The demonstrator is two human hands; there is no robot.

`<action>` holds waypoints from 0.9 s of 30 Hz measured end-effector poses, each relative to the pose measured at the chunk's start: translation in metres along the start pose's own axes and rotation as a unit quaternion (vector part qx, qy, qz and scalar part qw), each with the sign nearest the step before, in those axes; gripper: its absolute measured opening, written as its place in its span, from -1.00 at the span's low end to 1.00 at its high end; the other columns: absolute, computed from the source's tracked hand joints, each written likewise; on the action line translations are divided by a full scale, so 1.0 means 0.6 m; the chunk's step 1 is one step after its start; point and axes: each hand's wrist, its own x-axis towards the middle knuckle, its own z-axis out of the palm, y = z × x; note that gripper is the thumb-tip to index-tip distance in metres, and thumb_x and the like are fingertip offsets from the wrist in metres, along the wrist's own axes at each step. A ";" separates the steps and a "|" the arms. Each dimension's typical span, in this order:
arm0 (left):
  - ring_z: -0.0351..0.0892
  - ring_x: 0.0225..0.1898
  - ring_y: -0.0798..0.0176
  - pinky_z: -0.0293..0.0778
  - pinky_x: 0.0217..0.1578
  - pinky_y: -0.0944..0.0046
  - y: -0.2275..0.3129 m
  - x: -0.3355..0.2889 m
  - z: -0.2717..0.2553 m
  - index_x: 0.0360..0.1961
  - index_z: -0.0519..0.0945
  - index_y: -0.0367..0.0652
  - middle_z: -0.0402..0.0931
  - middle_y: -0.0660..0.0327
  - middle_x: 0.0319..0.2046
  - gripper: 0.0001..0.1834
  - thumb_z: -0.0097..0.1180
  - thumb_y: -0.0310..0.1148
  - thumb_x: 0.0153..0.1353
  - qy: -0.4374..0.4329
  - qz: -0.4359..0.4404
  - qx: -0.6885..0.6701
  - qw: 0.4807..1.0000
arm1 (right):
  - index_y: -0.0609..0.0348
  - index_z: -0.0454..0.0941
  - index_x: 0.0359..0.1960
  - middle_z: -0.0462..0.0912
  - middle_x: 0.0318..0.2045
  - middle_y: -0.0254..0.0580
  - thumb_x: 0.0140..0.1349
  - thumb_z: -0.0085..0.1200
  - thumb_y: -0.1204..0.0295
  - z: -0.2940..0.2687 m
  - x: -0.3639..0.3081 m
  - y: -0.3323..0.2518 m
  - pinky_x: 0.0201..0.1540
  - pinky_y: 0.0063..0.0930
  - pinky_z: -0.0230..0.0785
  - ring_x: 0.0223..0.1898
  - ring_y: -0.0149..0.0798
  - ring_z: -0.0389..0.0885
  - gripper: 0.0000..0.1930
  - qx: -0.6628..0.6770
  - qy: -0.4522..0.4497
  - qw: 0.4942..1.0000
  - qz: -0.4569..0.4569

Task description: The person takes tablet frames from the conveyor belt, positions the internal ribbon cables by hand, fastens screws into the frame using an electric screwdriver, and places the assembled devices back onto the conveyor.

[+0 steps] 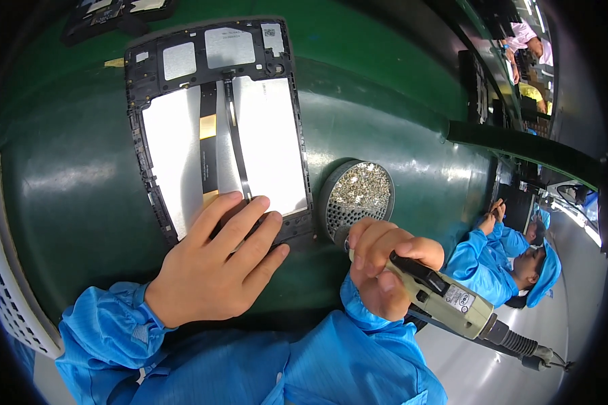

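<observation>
A tablet housing [270, 142] with a black frame and silvery metal plates lies on the green work surface, a dark flex cable [234, 121] running down its middle. My left hand [223, 263] rests over the lower end of the housing, fingers stretched out; what lies under the palm is hidden. My right hand [388, 263] is wrapped round a pale green electric screwdriver [463, 307] with a black lever. The screwdriver's front end points toward a round dark dish [327, 196] heaped with small screws [365, 183]. My fingers hide whether its tip touches the dish.
Part of another black device [108, 19] sits at the far left. A curved white panel with slots [10, 270] stands at the left edge. On the right, a green bar [527, 145] crosses above the bench, and a co-worker in blue [483, 260] sits nearby.
</observation>
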 end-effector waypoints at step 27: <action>0.49 -0.05 0.02 0.43 0.00 0.01 -0.006 -0.002 0.009 -0.46 0.62 -0.32 0.53 0.08 -0.23 -0.87 0.21 -0.48 -0.07 0.097 0.000 -0.077 0.992 | 0.30 0.33 -0.16 0.44 -0.67 -0.19 -0.01 0.06 0.62 0.077 0.013 -0.020 -0.52 -0.23 0.41 -0.67 -0.26 0.43 -0.67 0.043 -0.045 0.998 -0.022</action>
